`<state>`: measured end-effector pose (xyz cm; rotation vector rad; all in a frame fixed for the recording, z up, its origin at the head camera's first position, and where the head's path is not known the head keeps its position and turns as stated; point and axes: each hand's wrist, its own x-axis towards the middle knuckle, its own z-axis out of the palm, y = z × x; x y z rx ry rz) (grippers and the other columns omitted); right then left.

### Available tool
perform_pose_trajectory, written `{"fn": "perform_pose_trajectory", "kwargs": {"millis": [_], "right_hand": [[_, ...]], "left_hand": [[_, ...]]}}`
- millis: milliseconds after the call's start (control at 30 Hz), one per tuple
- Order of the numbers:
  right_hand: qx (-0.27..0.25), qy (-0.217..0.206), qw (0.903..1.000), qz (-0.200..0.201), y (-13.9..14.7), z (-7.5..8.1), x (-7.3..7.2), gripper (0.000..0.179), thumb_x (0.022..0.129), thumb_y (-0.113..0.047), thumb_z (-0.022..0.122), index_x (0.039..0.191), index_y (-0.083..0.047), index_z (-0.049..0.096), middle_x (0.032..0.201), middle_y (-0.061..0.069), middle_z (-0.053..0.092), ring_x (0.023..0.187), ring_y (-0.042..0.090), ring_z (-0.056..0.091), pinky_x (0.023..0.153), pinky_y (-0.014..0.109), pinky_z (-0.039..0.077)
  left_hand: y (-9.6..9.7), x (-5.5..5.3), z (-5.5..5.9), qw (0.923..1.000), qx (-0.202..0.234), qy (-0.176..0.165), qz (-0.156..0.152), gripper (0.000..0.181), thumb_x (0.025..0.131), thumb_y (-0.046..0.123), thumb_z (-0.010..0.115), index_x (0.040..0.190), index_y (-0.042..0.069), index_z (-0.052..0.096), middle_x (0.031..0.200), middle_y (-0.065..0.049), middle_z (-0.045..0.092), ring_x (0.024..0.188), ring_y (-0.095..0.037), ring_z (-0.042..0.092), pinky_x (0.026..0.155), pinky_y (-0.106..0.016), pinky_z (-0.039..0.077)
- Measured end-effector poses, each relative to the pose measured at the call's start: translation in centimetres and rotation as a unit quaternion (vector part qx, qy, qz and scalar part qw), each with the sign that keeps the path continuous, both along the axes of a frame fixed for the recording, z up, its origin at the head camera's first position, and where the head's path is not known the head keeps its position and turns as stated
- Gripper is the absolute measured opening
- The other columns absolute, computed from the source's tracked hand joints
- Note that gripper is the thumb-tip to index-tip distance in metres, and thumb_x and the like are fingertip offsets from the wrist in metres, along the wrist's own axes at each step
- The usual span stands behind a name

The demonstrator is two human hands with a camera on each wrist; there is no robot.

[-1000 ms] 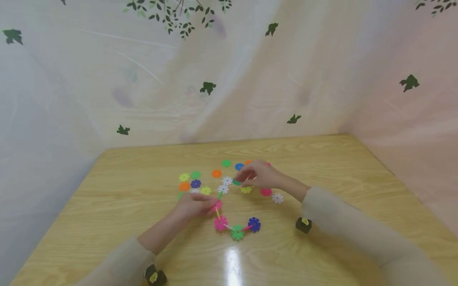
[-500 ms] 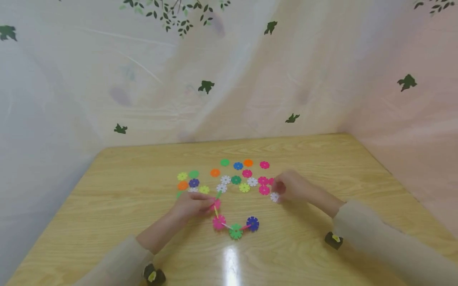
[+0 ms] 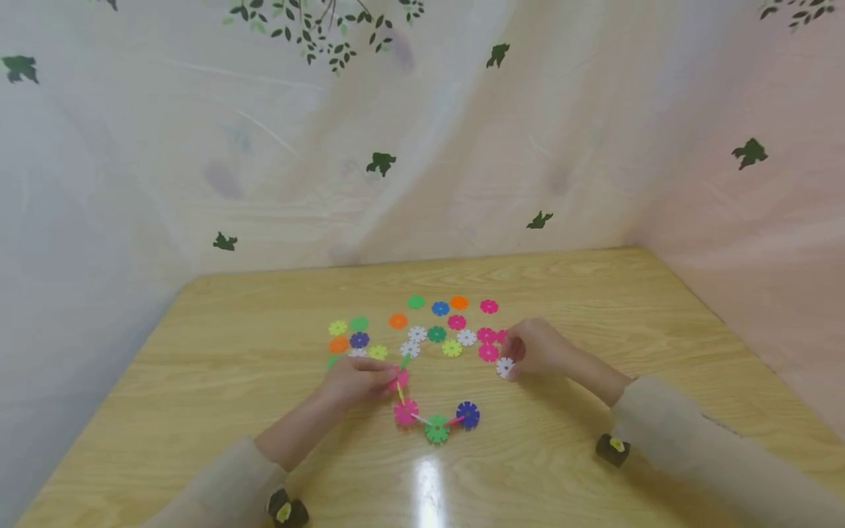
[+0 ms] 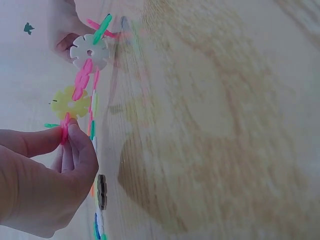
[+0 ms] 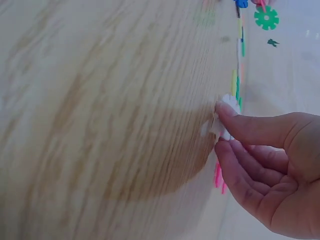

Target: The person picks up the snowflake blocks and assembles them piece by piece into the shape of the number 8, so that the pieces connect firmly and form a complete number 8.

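Observation:
My left hand (image 3: 359, 380) pinches a pink notched plastic disc (image 4: 65, 131) between thumb and fingertips. That disc belongs to a chain of interlocked snowflake discs: a light green one (image 3: 405, 360) points away from me, and a yellow disc (image 4: 70, 103), another pink disc (image 3: 405, 412), a white one (image 4: 90, 51), a green disc (image 3: 437, 429) and a dark blue disc (image 3: 468, 415) curve toward the right. Farther right, my right hand (image 3: 538, 348) pinches a loose white snowflake disc (image 5: 229, 107) by its edge, close over the table. In the head view the fingers cover part of it.
Loose discs lie scattered behind the chain, among them a yellow disc (image 3: 452, 347), a dark green disc (image 3: 436, 334), an orange disc (image 3: 398, 321) and several pink discs (image 3: 488, 353) beside my right hand. The wooden table (image 3: 264, 308) ends at a printed cloth backdrop (image 3: 449, 161).
My right hand has moved right and toward me, from over the middle discs to the white disc, and now pinches it. The left hand and the chain stay in place.

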<state>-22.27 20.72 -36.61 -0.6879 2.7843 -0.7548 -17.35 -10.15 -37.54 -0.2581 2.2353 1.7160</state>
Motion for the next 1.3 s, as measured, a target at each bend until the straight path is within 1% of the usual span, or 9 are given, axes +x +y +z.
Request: {"fn": "perform_pose_trajectory", "kwargs": {"millis": [100,200,333,467,700,867,967,1200,1300], "right_hand": [[-0.027,-0.014,0.9995,0.003,-0.2,-0.2,-0.1,0.019,0.067,-0.006,0.083,0.080,-0.006,0.069,0.075,0.004,0.070,0.069,0.009,0.062,0.064,0.020,0.054],[-0.052,-0.044,0.9977,0.003,-0.6,-0.3,-0.3,0.016,0.070,-0.008,0.081,0.082,-0.007,0.070,0.076,0.003,0.071,0.070,0.009,0.062,0.066,0.021,0.055],[-0.069,-0.079,0.9945,-0.001,-1.2,-0.3,-0.7,0.015,0.073,-0.010,0.080,0.086,-0.008,0.072,0.078,0.003,0.072,0.072,0.010,0.064,0.068,0.023,0.056],[-0.084,-0.096,0.9918,0.001,-2.0,-0.3,-0.9,0.017,0.075,-0.012,0.080,0.089,-0.005,0.074,0.081,0.006,0.074,0.072,0.009,0.065,0.067,0.023,0.056],[-0.124,-0.152,0.9804,-0.019,-4.0,-0.1,-1.2,0.017,0.078,-0.015,0.079,0.089,-0.003,0.073,0.077,0.005,0.073,0.065,0.008,0.064,0.063,0.027,0.059],[-0.133,-0.177,0.9749,-0.027,-5.4,0.1,-1.7,0.017,0.080,-0.016,0.078,0.090,-0.003,0.072,0.076,0.003,0.073,0.065,0.008,0.065,0.064,0.027,0.059],[-0.148,-0.201,0.9678,-0.031,-6.3,0.0,-2.0,0.018,0.081,-0.014,0.077,0.093,-0.002,0.072,0.079,0.005,0.074,0.066,0.010,0.068,0.066,0.028,0.061],[-0.210,-0.260,0.9419,-0.036,-8.2,-0.1,-2.4,0.024,0.084,-0.012,0.073,0.102,0.003,0.069,0.086,0.014,0.075,0.071,0.016,0.072,0.071,0.033,0.062],[-0.218,-0.261,0.9398,-0.037,-8.8,0.0,-2.5,0.025,0.084,-0.014,0.072,0.104,0.002,0.068,0.087,0.012,0.075,0.072,0.015,0.072,0.074,0.034,0.062]], "left_hand": [[0.0,0.1,0.1,1.0000,0.005,-0.004,0.003,0.024,0.085,0.004,0.069,0.107,-0.006,0.068,0.093,-0.014,0.074,0.069,-0.007,0.067,0.075,-0.027,0.060],[0.0,0.2,0.3,1.0000,0.003,-0.001,0.001,0.024,0.085,0.004,0.068,0.107,-0.006,0.068,0.093,-0.014,0.074,0.069,-0.006,0.067,0.074,-0.026,0.060],[-0.1,0.2,0.4,1.0000,-0.002,0.005,-0.006,0.024,0.086,0.005,0.068,0.107,-0.006,0.068,0.096,-0.015,0.074,0.070,-0.006,0.067,0.074,-0.025,0.060],[-0.1,0.2,0.3,1.0000,0.002,0.001,-0.006,0.025,0.086,0.005,0.067,0.108,-0.006,0.068,0.093,-0.014,0.075,0.068,-0.006,0.067,0.074,-0.025,0.060],[0.0,0.0,0.3,0.9997,0.022,-0.009,-0.002,0.025,0.086,0.003,0.067,0.109,-0.007,0.067,0.088,-0.010,0.075,0.067,-0.006,0.067,0.072,-0.024,0.060],[0.0,-0.2,0.2,0.9995,0.029,-0.015,-0.001,0.025,0.087,0.003,0.066,0.109,-0.008,0.067,0.088,-0.010,0.075,0.067,-0.005,0.066,0.071,-0.023,0.060],[0.0,-0.2,0.1,0.9996,0.023,-0.013,-0.002,0.025,0.087,0.003,0.067,0.109,-0.007,0.068,0.089,-0.011,0.075,0.067,-0.005,0.066,0.071,-0.023,0.060],[-0.1,0.0,-0.3,0.9997,0.022,-0.008,-0.003,0.025,0.086,0.005,0.068,0.108,-0.007,0.068,0.093,-0.016,0.075,0.069,-0.007,0.068,0.074,-0.026,0.061],[-0.1,0.0,-0.3,0.9996,0.026,-0.005,-0.006,0.025,0.087,0.005,0.067,0.108,-0.007,0.068,0.095,-0.017,0.075,0.070,-0.006,0.068,0.074,-0.026,0.060]]}}
